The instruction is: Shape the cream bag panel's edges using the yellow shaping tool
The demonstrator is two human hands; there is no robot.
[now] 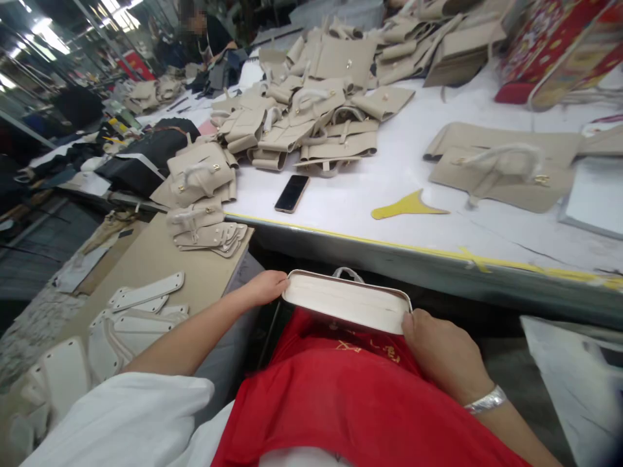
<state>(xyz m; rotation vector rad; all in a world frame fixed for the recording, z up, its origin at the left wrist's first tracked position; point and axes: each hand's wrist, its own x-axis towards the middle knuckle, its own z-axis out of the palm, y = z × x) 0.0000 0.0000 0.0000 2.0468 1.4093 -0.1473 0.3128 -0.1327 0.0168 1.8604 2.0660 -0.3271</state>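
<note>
"Fingers of the left hand (268, 287) look closed on what, exactly?"

"On the left end of a pale bag piece (348, 303), pinched at its rim. The right hand (440, 347) has its right end, the thumb against the rim; I can't see how the fingers behind it are bent."

"And where is that piece?"

"Between the two hands, just short of the table's near edge, over the upper part of a red apron (331, 402). It is long and shallow with rounded corners, and a loop handle (348, 274) stands at its far side. Whether it touches the apron, I can't tell. A silvery band (487, 400) circles the right wrist."

"What lies to the left?"

"A tan board (146, 259), with flat off-white pieces (65, 376) near, some with small holes, and a beige stack (209, 239) at its far end."

"And on the white table (341, 214)?"

"Closest are a dark-screened phone (292, 193) near the middle and a yellow piece (406, 205), forked at one end, to its right. Farther right lies a beige panel (511, 168) with a wrapped handle."

"Beyond those?"

"A heap of beige bag parts (311, 110), with a black bundle (156, 152) off to the left. At the far right sits a red patterned bag (549, 55), and at the far left, a person (217, 35) in dark clothing."
</note>
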